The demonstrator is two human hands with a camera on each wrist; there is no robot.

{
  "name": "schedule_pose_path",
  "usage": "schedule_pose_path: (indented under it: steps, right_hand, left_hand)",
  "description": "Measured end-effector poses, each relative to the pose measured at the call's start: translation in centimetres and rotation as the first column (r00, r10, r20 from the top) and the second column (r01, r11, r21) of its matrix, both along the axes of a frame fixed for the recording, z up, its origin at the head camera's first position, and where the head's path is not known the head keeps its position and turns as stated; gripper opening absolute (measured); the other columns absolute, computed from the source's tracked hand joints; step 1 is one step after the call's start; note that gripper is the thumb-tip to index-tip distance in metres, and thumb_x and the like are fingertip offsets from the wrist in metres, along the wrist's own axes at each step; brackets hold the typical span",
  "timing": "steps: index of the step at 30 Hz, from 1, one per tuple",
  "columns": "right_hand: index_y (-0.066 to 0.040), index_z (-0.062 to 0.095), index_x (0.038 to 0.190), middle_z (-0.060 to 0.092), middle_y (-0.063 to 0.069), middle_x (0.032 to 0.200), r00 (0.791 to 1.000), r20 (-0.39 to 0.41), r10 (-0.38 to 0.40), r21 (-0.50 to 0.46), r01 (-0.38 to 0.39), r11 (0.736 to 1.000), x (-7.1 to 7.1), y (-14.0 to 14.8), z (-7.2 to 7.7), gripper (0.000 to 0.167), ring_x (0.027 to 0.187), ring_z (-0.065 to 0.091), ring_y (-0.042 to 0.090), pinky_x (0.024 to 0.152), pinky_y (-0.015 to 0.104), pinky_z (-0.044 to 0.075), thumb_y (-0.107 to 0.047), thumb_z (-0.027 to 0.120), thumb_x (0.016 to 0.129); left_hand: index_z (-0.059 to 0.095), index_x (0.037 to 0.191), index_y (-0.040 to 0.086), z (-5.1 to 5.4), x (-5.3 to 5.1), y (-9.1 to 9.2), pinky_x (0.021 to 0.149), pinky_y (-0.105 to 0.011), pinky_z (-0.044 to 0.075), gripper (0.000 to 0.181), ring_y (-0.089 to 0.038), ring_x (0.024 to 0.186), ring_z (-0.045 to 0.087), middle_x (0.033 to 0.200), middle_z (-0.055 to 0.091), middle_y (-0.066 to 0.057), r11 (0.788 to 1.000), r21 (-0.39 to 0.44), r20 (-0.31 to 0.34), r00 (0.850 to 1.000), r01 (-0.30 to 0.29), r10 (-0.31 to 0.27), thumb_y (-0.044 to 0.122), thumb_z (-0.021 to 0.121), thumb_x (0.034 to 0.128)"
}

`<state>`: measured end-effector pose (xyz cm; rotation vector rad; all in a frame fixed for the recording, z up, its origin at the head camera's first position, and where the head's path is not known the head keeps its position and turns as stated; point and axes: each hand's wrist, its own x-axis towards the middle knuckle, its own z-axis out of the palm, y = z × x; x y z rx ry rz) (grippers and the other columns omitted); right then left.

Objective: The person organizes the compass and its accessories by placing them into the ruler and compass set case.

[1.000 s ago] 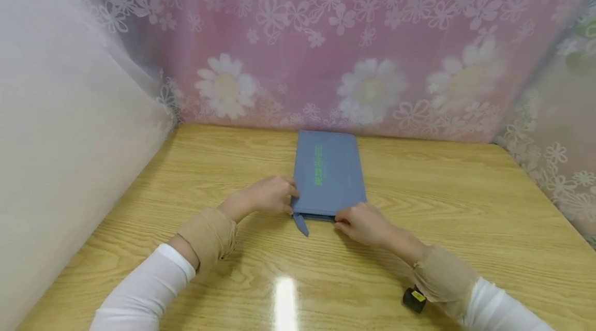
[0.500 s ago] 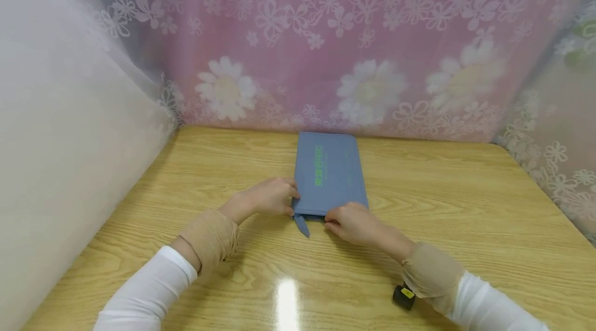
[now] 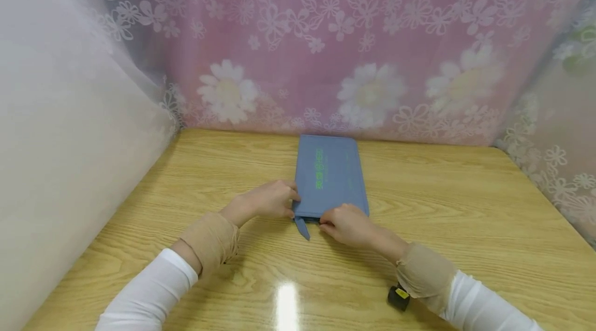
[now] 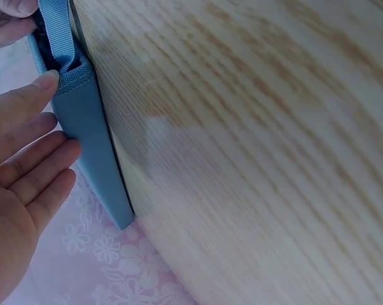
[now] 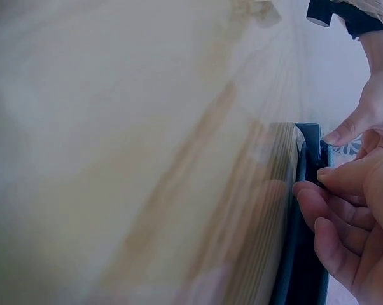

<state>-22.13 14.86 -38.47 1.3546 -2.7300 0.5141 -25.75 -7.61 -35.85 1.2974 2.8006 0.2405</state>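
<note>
A flat blue zippered pouch (image 3: 342, 173) with green lettering lies on the table in the head view. From its near left corner a short blue strap (image 3: 302, 228) hangs out. My left hand (image 3: 272, 199) steadies the pouch's left side; in the left wrist view its thumb (image 4: 46, 81) touches the corner and the straight fingers lie along the side. At the near edge, my right hand (image 3: 350, 226) pinches at the zipper between thumb and forefinger, seen closer in the right wrist view (image 5: 354, 210). The zipper pull itself is mostly hidden by the fingertips.
Wood-grain table (image 3: 214, 155) surrounds the pouch. A floral pink curtain (image 3: 288, 62) hangs right behind its far end, and a pale sheet (image 3: 70, 114) rises on the left. A small black device (image 3: 398, 298) with a yellow label sits under my right wrist.
My right hand has slid left along the pouch's near edge, closer to the left hand. The left hand and pouch have stayed nearly in place.
</note>
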Motion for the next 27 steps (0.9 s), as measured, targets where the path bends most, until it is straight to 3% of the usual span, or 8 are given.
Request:
schedule_pose_path:
  steps: [13,27]
  right_hand:
    - [-0.011,0.065,0.07,0.053,-0.008,0.058,1.0,0.002,-0.013,0.016,0.013,1.0,0.1,-1.2,0.1,0.017,0.046,0.037,0.0,0.047,0.018,0.034,-0.01,0.063,0.087]
    - [-0.009,0.063,0.067,0.049,-0.006,0.054,1.0,0.0,-0.007,0.022,0.007,1.0,-0.3,-4.0,-0.1,0.02,0.044,0.037,0.001,0.044,0.016,0.031,-0.008,0.063,0.087]
  left_hand:
    - [0.068,0.108,0.001,0.1,0.1,0.0,0.083,-0.029,0.047,0.036,-0.019,0.096,0.058,0.105,0.06,-0.008,1.0,-0.01,0.006,1.0,0.001,-0.001,0.019,0.076,0.0772]
    - [0.068,0.106,0.0,0.2,0.1,-0.3,0.08,-0.028,0.048,0.034,-0.021,0.095,0.06,0.103,0.06,-0.009,0.999,0.027,0.015,0.999,0.029,-0.03,0.016,0.075,0.0776]
